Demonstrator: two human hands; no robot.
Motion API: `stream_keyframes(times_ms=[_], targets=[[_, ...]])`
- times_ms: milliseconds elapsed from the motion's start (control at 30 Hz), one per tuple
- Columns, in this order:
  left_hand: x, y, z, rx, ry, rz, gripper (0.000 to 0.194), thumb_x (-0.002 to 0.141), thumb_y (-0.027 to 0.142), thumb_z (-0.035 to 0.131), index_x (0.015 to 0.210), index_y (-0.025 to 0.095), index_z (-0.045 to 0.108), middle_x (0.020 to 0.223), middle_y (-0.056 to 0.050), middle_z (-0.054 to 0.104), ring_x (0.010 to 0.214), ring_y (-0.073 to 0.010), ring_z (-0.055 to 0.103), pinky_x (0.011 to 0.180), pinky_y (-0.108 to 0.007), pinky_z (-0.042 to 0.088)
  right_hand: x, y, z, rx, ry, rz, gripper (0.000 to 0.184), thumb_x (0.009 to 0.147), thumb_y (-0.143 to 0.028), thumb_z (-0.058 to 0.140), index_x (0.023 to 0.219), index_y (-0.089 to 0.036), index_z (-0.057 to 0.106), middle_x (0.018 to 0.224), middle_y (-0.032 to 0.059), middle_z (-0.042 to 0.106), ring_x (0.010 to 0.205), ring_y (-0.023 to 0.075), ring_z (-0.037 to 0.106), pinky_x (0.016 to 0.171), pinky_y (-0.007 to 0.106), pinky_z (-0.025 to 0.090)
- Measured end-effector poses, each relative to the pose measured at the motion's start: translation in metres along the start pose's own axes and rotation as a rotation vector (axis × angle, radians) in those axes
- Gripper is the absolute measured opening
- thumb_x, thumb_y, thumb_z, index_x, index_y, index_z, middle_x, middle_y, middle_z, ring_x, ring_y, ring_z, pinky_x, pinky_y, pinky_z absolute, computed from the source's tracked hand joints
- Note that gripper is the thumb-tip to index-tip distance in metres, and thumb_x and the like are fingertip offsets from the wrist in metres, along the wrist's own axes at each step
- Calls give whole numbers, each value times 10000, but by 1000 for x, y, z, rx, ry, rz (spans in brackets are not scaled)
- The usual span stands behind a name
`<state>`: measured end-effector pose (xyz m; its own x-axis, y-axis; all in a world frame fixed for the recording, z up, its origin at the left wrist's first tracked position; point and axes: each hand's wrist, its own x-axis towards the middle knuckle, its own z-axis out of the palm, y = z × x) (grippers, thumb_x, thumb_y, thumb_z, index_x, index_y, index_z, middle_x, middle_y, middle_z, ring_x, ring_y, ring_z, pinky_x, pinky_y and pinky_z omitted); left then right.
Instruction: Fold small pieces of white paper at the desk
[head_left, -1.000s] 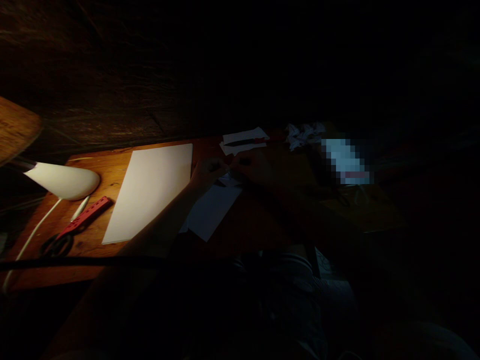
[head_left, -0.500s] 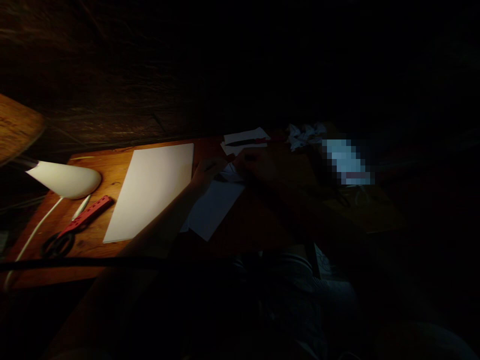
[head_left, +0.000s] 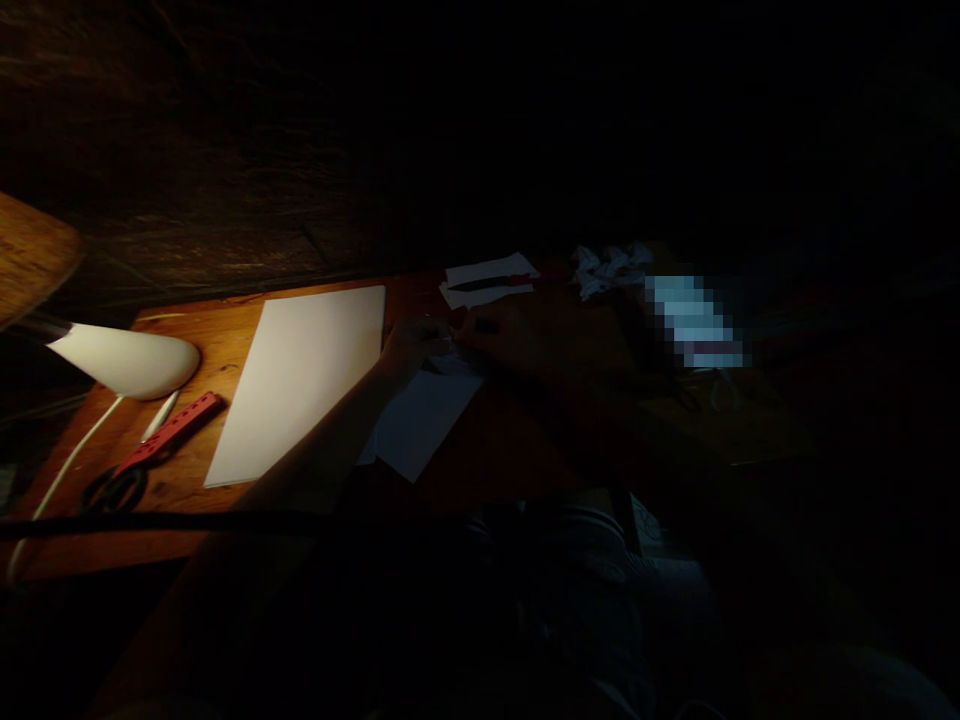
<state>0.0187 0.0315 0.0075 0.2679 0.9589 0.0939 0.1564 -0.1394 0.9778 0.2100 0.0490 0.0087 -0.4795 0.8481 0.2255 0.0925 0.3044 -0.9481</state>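
Observation:
In dim light at the table's middle, my left hand (head_left: 411,342) and my right hand (head_left: 495,335) meet, fingers closed on a small folded piece of white paper (head_left: 452,364). The fingertips of both hands nearly touch at its top edge, and its exact shape is hard to see in the shadow. Just below it on the table lie white sheets (head_left: 429,425), partly under my left forearm. A large stack of white paper (head_left: 304,380) lies to the left of my left hand, brightly lit.
On the left are a white lamp base (head_left: 135,360), a white pen (head_left: 160,416) and black-handled scissors (head_left: 124,488) by a red perforated strip (head_left: 176,428). Behind my hands, a red-handled knife (head_left: 487,284) rests on paper. Crumpled white papers (head_left: 609,270) and a blurred bright screen (head_left: 694,320) lie right.
My fingertips have drawn closer together on the folded paper, and the right hand has shifted slightly left. The paper now sits lower and shows less. Other things stay put.

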Motion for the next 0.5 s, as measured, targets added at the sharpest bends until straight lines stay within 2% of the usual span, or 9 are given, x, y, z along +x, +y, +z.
stream_keyframes(times_ms=[100, 200, 367, 433, 500], targets=[[0, 1, 1, 8, 11, 2, 326, 661, 352, 763, 539, 183, 512, 613, 5, 556, 592, -115, 498, 569, -247, 383, 0, -2, -2, -24, 8, -11, 271, 843, -392, 722, 715, -187, 598, 718, 3, 621, 724, 140, 562, 678, 265, 455], [0, -3, 1, 15, 44, 7, 319, 687, 402, 780, 582, 185, 571, 582, 19, 524, 560, -109, 464, 533, -236, 352, -1, -5, -6, -20, 43, -18, 255, 836, -375, 723, 715, -193, 592, 746, 10, 644, 743, 144, 576, 698, 270, 473], [1, -13, -4, -140, 130, 17, 480, 760, 659, 713, 736, 181, 682, 657, -30, 639, 600, -150, 570, 541, -260, 420, -1, -8, -10, 65, 123, 9, 248, 825, -375, 717, 714, -192, 591, 734, 5, 627, 711, 133, 562, 684, 269, 475], [0, -13, -5, -127, 97, 14, 516, 731, 687, 742, 791, 176, 695, 680, -30, 653, 605, -149, 590, 547, -260, 427, -1, -7, -10, 79, 142, 22, 259, 819, -382, 725, 708, -193, 588, 733, 7, 627, 714, 134, 562, 675, 267, 474], [-1, -12, -4, -64, 35, 0, 485, 692, 622, 815, 834, 173, 700, 694, -18, 656, 613, -140, 594, 551, -250, 424, -1, -7, -8, 85, 152, 35, 262, 812, -388, 736, 707, -198, 590, 728, 8, 635, 725, 140, 570, 673, 265, 477]])
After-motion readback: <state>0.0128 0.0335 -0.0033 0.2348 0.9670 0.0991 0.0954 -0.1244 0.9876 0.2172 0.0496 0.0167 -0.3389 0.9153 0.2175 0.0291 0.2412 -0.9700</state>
